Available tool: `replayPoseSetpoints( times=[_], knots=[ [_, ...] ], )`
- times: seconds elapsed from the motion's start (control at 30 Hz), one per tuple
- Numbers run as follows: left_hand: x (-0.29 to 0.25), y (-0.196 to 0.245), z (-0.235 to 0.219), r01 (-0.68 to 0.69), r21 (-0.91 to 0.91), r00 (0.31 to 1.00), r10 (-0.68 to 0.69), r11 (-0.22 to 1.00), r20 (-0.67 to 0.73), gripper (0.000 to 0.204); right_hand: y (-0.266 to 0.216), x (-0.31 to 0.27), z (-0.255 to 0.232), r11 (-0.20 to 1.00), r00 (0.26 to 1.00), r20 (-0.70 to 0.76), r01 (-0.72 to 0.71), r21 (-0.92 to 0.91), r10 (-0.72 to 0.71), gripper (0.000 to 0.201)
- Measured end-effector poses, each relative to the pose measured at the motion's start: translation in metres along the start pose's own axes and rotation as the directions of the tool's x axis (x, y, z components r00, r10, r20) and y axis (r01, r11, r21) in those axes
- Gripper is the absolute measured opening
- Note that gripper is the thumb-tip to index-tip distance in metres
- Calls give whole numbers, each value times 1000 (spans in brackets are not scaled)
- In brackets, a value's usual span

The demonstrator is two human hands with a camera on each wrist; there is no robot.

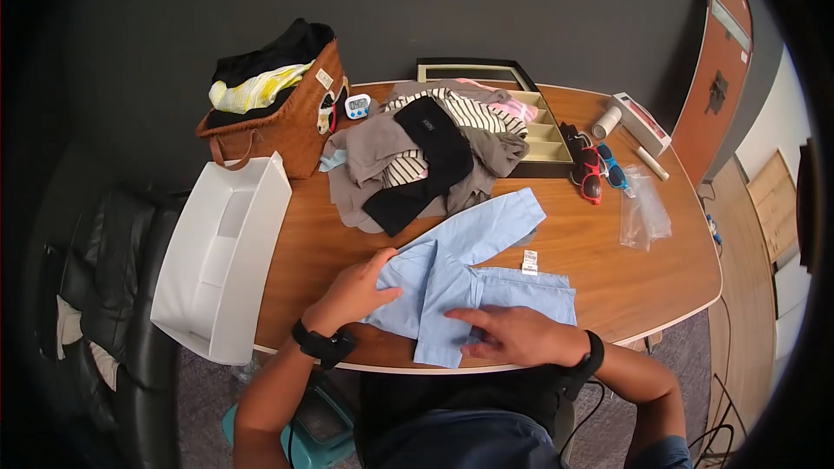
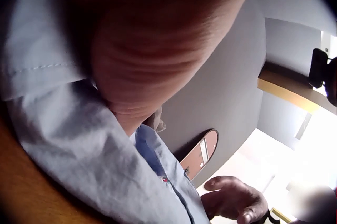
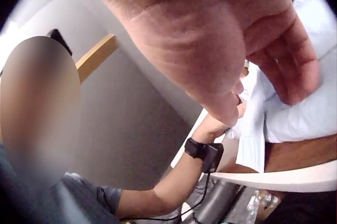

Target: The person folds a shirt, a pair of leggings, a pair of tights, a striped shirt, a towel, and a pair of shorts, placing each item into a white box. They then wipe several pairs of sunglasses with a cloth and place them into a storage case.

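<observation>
A light blue shirt (image 1: 434,282) lies partly folded near the front edge of the table, one sleeve stretched toward the back right and another hanging down to the front edge. My left hand (image 1: 354,293) rests at the shirt's left side, thumb spread apart from the index finger; its other fingers are hidden. On the shirt's lower right part lies my right hand (image 1: 517,335), index finger pointing left across the cloth. In the right wrist view, the right hand's fingers (image 3: 303,74) reach down onto the cloth. A white tag (image 1: 530,262) lies by the shirt's upper edge.
Behind the shirt is a clothes pile (image 1: 426,148). A white box (image 1: 178,274) and a brown basket (image 1: 304,135) of clothes stand left. At the right are sunglasses (image 1: 591,175), a clear plastic bag (image 1: 645,213) and a divided case (image 1: 546,135). A small timer (image 1: 357,106) stands behind.
</observation>
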State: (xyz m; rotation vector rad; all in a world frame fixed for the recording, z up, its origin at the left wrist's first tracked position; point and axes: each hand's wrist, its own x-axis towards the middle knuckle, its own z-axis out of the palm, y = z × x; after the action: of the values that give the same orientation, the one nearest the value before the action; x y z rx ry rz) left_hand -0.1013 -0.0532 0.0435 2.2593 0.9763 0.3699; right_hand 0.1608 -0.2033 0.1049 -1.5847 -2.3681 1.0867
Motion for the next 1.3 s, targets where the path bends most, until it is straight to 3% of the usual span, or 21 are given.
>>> replayPoseSetpoints(
  times=[0.07, 0.1, 0.13, 0.2, 0.23, 0.3, 0.37, 0.4, 0.43, 0.5, 0.57, 0.63, 0.67, 0.7, 0.77, 0.83, 0.93, 1.0, 1.13, 1.2, 1.3],
  knots=[
    [1, 1, -1, 5, -43, 1000, -5, 999, 8, 64, 24, 20, 14, 979, 989, -129, 96, 180, -74, 45],
    [0, 1, -1, 5, -51, 1000, -4, 999, 4, 64, 33, 25, 17, 980, 990, -123, 92, 174, -71, 45],
    [0, 1, 0, 29, -52, 1000, -30, 998, -6, 64, 38, 28, 17, 901, 994, -85, 95, 422, -65, 39],
    [0, 2, 1, 49, -60, 999, -50, 997, -15, 64, 40, 24, 6, 582, 999, -31, 48, 812, -39, 23],
    [-1, 2, 0, 53, -55, 998, -54, 997, -14, 64, 43, 19, -2, 377, 993, -119, 99, 921, 30, 21],
    [1, 0, 0, 50, -54, 999, -51, 997, -14, 64, 63, 23, -21, -48, 926, -274, 296, 954, 258, 24],
    [2, -4, 1, 24, -65, 1000, -24, 998, 4, 66, 94, 26, -40, -364, 946, -231, 303, 881, 227, 32],
    [3, -3, -1, 19, -63, 1000, -19, 998, 2, 66, 99, 28, -43, -249, 895, -227, 337, 908, 384, 38],
    [3, -2, -2, 36, -54, 999, -35, 998, 15, 67, 105, 28, -46, -246, 894, -230, 339, 908, 383, 38],
    [1, 0, -1, 59, -51, 998, -57, 997, 32, 68, 119, 26, -51, -121, 905, -175, 238, 964, 387, 41],
    [1, 3, -2, 82, -41, 997, -81, 996, 8, 65, 137, 32, -58, -79, 886, -192, 246, 966, 422, 40],
    [1, -2, 1, 68, -53, 998, -68, 996, -11, 60, 153, 40, -64, 280, 844, -257, 133, 951, 470, 39],
    [3, -6, 2, 51, -67, 998, -53, 996, -30, 56, 151, 43, -66, 366, 787, -305, 109, 924, 537, 49],
    [5, -12, 4, 48, -62, 998, -50, 997, -32, 56, 150, 47, -69, 367, 786, -310, 115, 923, 535, 49],
    [6, -22, 6, 38, -221, 998, -49, 975, -46, 45, 156, 58, -71, 743, 648, -545, -48, 668, 532, 64],
    [6, -26, 7, 31, -247, 998, -45, 969, -49, 42, 168, 68, -77, 721, 641, -522, -73, 689, 563, 75],
    [6, -23, 5, 30, -276, 998, -43, 961, -43, 39, 177, 77, -85, 789, 604, -591, -107, 605, 535, 60],
    [6, -22, 4, 32, -278, 998, -45, 960, -41, 39, 183, 81, -94, 801, 715, -496, -150, 579, 492, 36],
    [7, -26, 5, 35, -286, 998, -46, 958, -31, 48, 183, 87, -96, 852, 719, -568, -64, 520, 401, 25],
    [6, -26, 6, 28, -282, 999, -38, 959, -30, 48, 179, 84, -99, 818, 739, -483, -158, 553, 469, 24],
    [7, -24, 5, 28, -271, 999, -36, 962, -25, 48, 166, 80, -100, 811, 735, -484, -152, 565, 475, 26]
  ],
)
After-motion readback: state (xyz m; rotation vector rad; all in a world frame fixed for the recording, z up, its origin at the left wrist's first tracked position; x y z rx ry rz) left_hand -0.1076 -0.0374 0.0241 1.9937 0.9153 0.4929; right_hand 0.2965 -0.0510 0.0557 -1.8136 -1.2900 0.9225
